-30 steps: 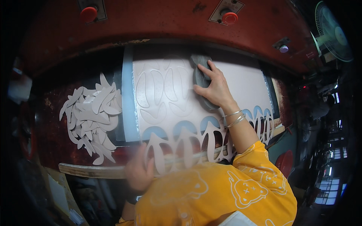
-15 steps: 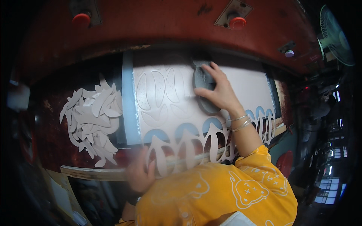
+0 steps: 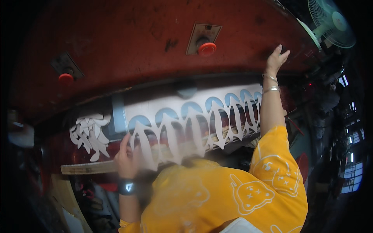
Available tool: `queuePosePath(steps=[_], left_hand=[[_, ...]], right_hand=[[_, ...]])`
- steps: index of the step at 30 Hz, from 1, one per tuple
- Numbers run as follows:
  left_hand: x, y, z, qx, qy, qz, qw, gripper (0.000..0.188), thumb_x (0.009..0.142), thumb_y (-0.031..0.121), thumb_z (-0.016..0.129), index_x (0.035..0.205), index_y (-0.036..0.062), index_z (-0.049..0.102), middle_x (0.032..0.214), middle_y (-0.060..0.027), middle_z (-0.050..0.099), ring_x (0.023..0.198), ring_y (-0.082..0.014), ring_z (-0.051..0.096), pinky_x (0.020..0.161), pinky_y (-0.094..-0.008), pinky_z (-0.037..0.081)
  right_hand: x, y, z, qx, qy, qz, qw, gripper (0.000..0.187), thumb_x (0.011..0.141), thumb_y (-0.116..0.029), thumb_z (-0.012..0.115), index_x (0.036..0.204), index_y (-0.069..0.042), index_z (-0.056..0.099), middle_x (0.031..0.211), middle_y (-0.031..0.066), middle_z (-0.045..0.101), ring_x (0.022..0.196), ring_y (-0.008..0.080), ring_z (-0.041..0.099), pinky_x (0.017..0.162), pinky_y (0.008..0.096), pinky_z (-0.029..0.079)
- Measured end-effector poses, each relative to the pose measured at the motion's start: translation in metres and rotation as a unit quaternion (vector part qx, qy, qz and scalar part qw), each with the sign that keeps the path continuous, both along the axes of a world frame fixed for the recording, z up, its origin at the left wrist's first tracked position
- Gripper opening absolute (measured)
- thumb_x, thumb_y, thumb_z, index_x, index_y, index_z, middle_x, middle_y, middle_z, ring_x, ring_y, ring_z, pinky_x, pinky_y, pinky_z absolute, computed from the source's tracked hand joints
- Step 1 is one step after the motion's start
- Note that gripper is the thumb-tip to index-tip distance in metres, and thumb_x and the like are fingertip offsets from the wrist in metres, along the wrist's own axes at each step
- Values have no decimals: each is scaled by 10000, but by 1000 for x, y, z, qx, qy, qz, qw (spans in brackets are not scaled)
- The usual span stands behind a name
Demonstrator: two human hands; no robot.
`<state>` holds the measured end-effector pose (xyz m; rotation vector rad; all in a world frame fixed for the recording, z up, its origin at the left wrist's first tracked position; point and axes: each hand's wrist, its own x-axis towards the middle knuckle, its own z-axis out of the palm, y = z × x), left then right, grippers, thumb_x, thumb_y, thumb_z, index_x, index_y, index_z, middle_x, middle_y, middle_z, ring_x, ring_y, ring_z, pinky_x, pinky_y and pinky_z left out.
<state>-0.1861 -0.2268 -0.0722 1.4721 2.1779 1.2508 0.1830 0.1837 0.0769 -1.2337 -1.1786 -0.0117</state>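
My right hand (image 3: pixel 276 60) is raised against the red machine front, at its right end. Its fingertips and thumb stand apart, and it holds nothing I can see. At the lower left corner of the pale sheet (image 3: pixel 151 99), my left hand (image 3: pixel 126 159) is open, fingers pointing up beside the sheet's edge. A row of leaf-shaped cutouts leaves a web of strips (image 3: pixel 199 132) hanging over the front edge. Below the red beam shows a blurred grey shape (image 3: pixel 187 91), apparently the cutting die's near end; the rest is hidden.
A heap of cut pale pieces (image 3: pixel 91 132) lies left of the sheet. The red machine front (image 3: pixel 136 35) carries two red push buttons (image 3: pixel 207 49). A wooden rail (image 3: pixel 89 168) runs along the front edge. A fan (image 3: pixel 336 23) stands at the far right.
My right hand has let go of the grey cutting die and moved up and right to the machine front. My left hand has moved up to the sheet's corner. The view has shifted.
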Motion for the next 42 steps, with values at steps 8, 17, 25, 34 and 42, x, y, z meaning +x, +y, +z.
queuePosePath(steps=[8,17,25,34,42], left_hand=[[2,0,-10,17,-18,26,999,388,829,143,635,1207,103,559,642,-78,577,572,-211,601,562,-330,484],[3,0,-15,16,8,52,999,398,847,176,621,1234,124,546,669,-81,603,613,-234,623,592,-354,492],[5,2,-12,-5,0,70,998,385,885,200,578,1262,132,531,660,-91,604,632,-261,625,626,-372,481],[10,6,-3,-62,-16,87,994,390,890,187,553,1275,135,521,700,-118,612,660,-295,629,635,-391,485],[10,7,2,-45,-86,86,992,416,858,118,572,1272,89,533,607,-64,531,554,-200,550,562,-322,442]], right_hand=[[19,-171,-66,-37,-70,260,962,274,959,-181,512,1166,-3,540,1075,76,580,961,166,543,861,279,432],[-16,-273,-100,-270,-501,387,726,542,799,-303,678,1265,-86,504,1044,112,596,958,302,506,878,416,342],[-14,-282,-104,-231,-496,358,756,675,816,-284,666,1368,-39,363,1006,145,582,949,320,497,898,473,310],[-22,-210,-11,-434,-422,500,619,537,835,-362,646,1238,-18,562,1008,237,659,881,325,672,805,412,522],[-176,-110,-71,-308,-342,434,775,813,760,-401,705,1411,-62,354,1444,328,248,1374,438,218,1103,480,270]])
